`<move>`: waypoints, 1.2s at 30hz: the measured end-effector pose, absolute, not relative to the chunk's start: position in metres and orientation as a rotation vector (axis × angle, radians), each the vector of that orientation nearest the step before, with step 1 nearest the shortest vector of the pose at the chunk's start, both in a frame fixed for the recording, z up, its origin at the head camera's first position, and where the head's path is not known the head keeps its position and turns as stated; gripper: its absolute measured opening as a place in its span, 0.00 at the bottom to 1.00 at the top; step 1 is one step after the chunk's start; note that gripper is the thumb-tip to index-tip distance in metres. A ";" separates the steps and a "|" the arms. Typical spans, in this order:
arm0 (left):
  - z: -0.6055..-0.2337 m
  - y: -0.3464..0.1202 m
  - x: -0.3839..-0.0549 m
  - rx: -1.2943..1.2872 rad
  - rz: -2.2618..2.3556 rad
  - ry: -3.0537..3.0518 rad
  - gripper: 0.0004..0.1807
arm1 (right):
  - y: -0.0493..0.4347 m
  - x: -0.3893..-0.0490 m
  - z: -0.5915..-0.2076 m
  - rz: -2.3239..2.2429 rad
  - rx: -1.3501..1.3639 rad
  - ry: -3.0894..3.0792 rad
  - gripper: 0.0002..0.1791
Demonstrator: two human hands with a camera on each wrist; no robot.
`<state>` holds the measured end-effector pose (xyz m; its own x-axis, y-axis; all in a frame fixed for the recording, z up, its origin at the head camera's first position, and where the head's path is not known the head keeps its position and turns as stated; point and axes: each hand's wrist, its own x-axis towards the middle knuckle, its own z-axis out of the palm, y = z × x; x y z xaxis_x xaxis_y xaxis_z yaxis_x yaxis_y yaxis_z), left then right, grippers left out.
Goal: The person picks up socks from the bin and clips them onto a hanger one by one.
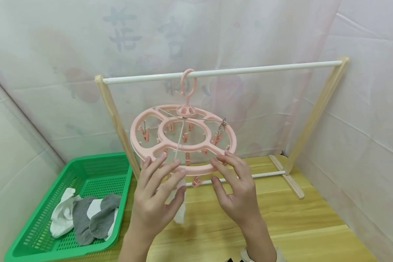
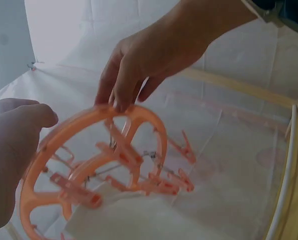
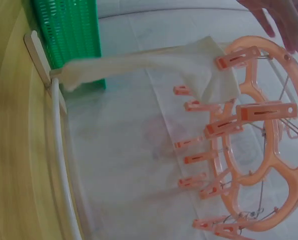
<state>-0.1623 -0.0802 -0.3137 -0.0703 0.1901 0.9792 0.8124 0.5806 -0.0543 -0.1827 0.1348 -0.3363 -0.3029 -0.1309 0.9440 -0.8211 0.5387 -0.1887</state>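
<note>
A pink clip hanger (image 1: 199,170) hangs by its hook from a white rail (image 1: 249,70), with several pink clothespins (image 3: 266,112) below its ring. My left hand (image 1: 155,196) is at the front left of the ring, fingers spread and loosely bent. At the front right, my right hand (image 1: 237,189) rests its fingertips on the rim, as the left wrist view also shows. A white sock (image 3: 204,75) hangs from one of the clothespins; in the head view it is mostly hidden behind my left hand.
A green basket (image 1: 124,207) stands on the left, holding a white sock (image 1: 63,214) and grey-and-white socks (image 1: 106,218). Wooden posts (image 1: 317,116) carry the rail on both sides. A lower white bar (image 1: 265,175) runs above the wooden table (image 1: 298,233).
</note>
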 end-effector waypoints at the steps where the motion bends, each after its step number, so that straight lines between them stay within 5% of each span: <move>1: -0.313 -0.078 -0.162 -0.867 -0.623 -1.588 0.12 | 0.133 -0.182 -0.335 0.847 0.807 -1.759 0.16; 26: -0.326 -0.078 -0.173 -0.683 -0.656 -1.664 0.10 | 0.112 -0.165 -0.321 0.766 0.847 -1.657 0.14; 36: -0.323 -0.078 -0.172 -0.676 -0.705 -1.617 0.09 | 0.114 -0.169 -0.335 1.155 0.844 -1.515 0.09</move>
